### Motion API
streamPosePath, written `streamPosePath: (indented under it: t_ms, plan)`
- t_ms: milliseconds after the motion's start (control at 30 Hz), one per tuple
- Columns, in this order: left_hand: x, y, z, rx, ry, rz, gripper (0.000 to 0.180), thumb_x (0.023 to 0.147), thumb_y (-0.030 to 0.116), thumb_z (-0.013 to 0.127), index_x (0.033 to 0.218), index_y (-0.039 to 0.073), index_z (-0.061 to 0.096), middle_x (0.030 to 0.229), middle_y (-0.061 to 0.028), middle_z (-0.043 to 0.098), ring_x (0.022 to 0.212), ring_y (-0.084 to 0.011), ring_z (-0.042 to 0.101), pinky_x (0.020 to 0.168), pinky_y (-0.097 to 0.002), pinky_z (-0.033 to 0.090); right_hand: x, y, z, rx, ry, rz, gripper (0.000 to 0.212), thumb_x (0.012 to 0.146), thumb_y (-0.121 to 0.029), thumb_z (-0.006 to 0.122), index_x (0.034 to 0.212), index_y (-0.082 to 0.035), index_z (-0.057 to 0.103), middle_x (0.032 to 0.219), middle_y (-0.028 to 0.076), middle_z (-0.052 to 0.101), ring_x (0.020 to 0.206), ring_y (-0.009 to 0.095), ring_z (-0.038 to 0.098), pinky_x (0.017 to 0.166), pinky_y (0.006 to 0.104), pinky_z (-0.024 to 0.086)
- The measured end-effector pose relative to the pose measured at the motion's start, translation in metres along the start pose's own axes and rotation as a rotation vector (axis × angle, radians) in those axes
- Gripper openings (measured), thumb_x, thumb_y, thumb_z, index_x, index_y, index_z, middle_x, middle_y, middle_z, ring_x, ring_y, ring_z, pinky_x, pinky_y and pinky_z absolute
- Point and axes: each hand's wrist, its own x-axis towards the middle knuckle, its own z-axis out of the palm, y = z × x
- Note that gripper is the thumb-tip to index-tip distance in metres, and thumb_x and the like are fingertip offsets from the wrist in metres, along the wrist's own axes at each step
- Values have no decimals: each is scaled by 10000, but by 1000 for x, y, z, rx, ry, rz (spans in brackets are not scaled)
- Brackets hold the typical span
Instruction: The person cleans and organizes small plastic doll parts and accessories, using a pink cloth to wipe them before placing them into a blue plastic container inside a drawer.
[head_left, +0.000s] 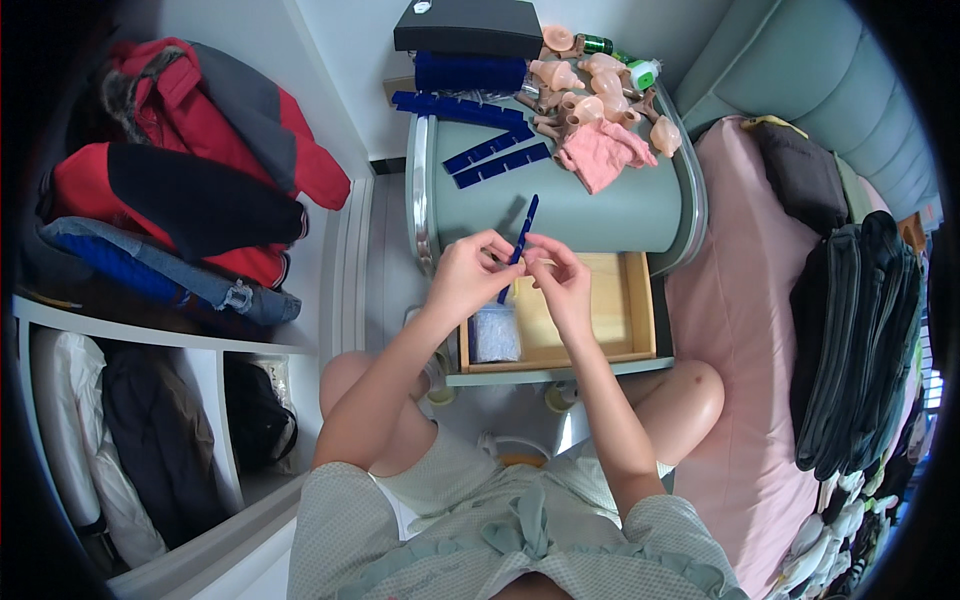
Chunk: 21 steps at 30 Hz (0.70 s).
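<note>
A narrow dark-blue slotted strip (531,216), like a drawer divider piece, stands on edge between my hands above the open drawer. My left hand (470,275) pinches it at the middle between thumb and fingers. From the other side, the bent fingers of my right hand (562,285) close on the same strip; their tips are partly hidden. Below my hands, the wooden drawer (590,345) holds a clear plastic box (494,335) in its left front corner. More blue slotted strips (500,165) lie on the green nightstand top (560,215).
A black box (468,28), beige plastic bottle-like parts (605,80) and a pink cloth (604,154) crowd the nightstand's back. At left, an open wardrobe holds red and black jackets (180,200). A pink-sheeted bed (735,320) with folded dark clothes (855,340) borders the right.
</note>
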Motion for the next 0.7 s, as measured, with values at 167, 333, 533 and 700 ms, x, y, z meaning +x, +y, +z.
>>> streamPosePath:
  t_ms: [167,333,533,700]
  plan:
    - [-9,-16,3,-132,-202,-67,209,733,25,700,872,-15,550,839,-59,589,694,-97,604,581,-219,485,-27,21,-6,25,38,18,280,828,2,593,1108,1,591,869,7,594,708,45,580,612,171,446]
    - [-14,-38,2,-208,-367,-179,228,722,-1,672,819,3,465,754,-124,622,640,-144,627,554,-260,513,-49,41,-9,-82,-38,41,309,797,21,610,1097,-54,616,992,45,576,704,45,555,635,177,451]
    - [-11,-74,-5,-92,-460,-458,202,789,80,653,865,-9,489,758,-133,634,649,-181,655,559,-275,547,-53,66,-9,-87,-184,205,303,790,13,612,1087,-51,617,884,1,604,708,37,542,661,189,445]
    - [-14,-73,-6,137,-437,-528,250,818,95,595,947,-109,529,710,-156,647,570,-198,654,503,-284,544,-47,105,-11,16,-221,239,221,789,40,594,1002,-15,615,859,18,615,755,63,574,684,201,462]
